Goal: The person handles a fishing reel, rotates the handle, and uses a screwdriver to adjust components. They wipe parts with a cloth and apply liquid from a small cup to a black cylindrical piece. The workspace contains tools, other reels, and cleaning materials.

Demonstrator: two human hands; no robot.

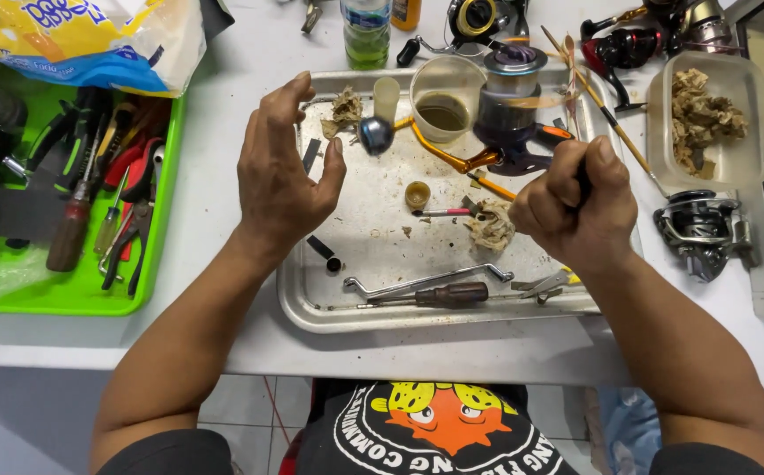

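Right hand (575, 207), fingers curled tight into a fist around the dark stem of a spinning reel (509, 114) raised over the steel tray (311, 299); left hand (281, 171) empty, fingers loosely spread and bent, beside the reel's orange crank and round knob (375, 134). The reel looks rigid, fairly heavy metal, probably greasy, best gripped at the stem, not the blurred spool. Upper left lies a crumpled yellow-and-blue bag (91, 40); a green-labelled bottle (366, 31) stands behind the tray.
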